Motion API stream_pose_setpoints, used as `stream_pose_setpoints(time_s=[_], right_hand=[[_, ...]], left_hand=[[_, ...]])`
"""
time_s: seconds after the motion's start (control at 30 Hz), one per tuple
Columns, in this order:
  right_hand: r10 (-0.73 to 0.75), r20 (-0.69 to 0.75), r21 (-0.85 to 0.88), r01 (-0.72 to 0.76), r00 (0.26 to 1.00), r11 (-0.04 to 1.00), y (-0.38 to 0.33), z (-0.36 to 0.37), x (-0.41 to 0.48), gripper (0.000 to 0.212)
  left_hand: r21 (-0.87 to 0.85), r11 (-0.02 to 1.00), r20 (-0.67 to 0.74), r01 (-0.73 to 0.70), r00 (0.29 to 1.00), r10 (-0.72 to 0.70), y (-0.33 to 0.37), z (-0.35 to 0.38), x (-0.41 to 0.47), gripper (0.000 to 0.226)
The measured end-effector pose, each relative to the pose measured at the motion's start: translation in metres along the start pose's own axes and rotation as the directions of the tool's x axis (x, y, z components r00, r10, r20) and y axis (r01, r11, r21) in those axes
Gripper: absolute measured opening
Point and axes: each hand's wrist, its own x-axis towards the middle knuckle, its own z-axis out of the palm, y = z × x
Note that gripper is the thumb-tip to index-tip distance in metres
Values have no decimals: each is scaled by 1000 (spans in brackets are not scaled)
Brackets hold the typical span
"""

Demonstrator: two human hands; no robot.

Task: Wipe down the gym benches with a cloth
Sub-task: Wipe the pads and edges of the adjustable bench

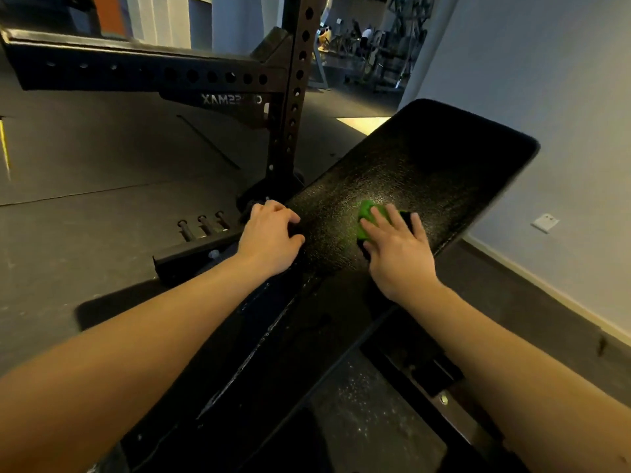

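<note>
From the head camera we look down on a black padded bench [426, 158] that runs away from us toward the upper right. Its textured top shines faintly where the light catches it. The green cloth [366, 213] lies on the pad about halfway along, under our right hand [396, 250]. That hand's fingers [379, 216] are straight and slightly apart, pressing the cloth flat. Our left hand [269, 237] sits on the pad's left edge with its fingers bent and their tips on the vinyl. It seems to brace there, and we cannot tell whether it clamps the edge.

The floor [102, 206] is dark grey rubber matting with seams. A black rack upright [294, 97] drilled with holes stands just left of the bench, and a holed crossbeam [136, 71] reaches left from it. Three short pegs [201, 227] stick up from a low rail near the left hand. A pale wall [546, 80] closes the right side, with a white wall plate [545, 222] low down. Other gym machines [372, 46] stand far off through the gap.

The cloth shows only past the fingertips, the rest being under the palm. A dark patch beside the fingers is hard to make out. The bench's near end and its frame [426, 380] sink into shadow, and both forearms are cut off by the picture's lower edge.
</note>
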Motion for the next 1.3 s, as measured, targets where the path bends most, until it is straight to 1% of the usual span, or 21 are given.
stream_pose_setpoints(time_s=[0.07,0.13,0.2,0.27,0.33,0.4,0.43,0.53,0.57,0.63,0.67,0.73,0.8,0.9,0.97,1.0,1.07,1.13,1.17,1.23,1.3], right_hand=[[41,-40,11,-41,998,999,-9,6,-11,49],[10,-74,21,-9,997,1000,-32,14,-34,49],[-41,-78,45,45,996,998,-55,24,-62,50],[-91,-43,56,94,995,994,-67,31,-83,51],[-152,-34,70,154,988,986,-63,31,-89,49],[-170,-53,71,174,984,982,-46,26,-83,46],[-143,-74,65,148,987,987,-36,22,-78,45],[53,-108,55,-48,993,997,-8,10,-62,47],[97,-119,48,-92,988,995,-7,10,-60,47],[115,-139,37,-111,984,993,-20,12,-63,48],[97,-142,32,-93,985,995,-33,14,-70,49],[14,-142,48,-7,990,999,-61,24,-92,48],[-80,-92,72,87,993,994,-81,35,-114,48],[-205,-71,85,211,976,974,-73,34,-119,47],[-236,-75,71,242,969,968,-52,27,-104,48],[-209,-90,63,215,974,975,-40,23,-93,47],[-80,-117,67,88,990,994,-22,17,-66,45],[34,-131,68,-25,991,997,-19,14,-45,44],[61,-136,59,-54,989,997,-22,14,-42,44],[57,-140,28,-53,989,998,-38,17,-51,48],[-57,-89,-2,58,994,998,-65,23,-74,54]], left_hand=[[6,1000,73,-13,997,12,6,4,0,52],[16,1000,113,11,994,-13,8,7,1,57],[30,999,115,17,993,-21,7,9,4,58],[38,999,121,20,992,-25,7,8,4,57],[38,999,128,20,992,-25,7,8,3,56],[36,999,117,12,993,-17,7,8,2,55],[32,999,110,10,994,-13,7,8,2,55],[-8,1000,106,2,994,-1,5,7,-2,56],[-15,1000,107,-5,994,7,5,7,-4,56],[-15,1000,116,-22,993,24,3,7,-5,59],[-6,1000,123,-27,992,27,1,7,-6,60],[27,999,139,-35,990,31,-2,6,-7,62],[50,998,148,-45,988,37,-4,4,-8,63],[54,997,167,-57,985,47,-4,2,-10,63],[60,996,185,-61,981,48,-4,1,-11,64],[67,996,191,-59,981,45,-4,0,-12,64],[69,996,196,-53,980,38,-6,-2,-14,64],[62,997,185,-43,982,31,-8,-3,-20,63],[63,997,177,-39,984,28,-9,-3,-23,62],[71,997,170,-38,985,26,-15,-4,-30,60],[82,996,164,-36,986,22,-21,-6,-37,59]])
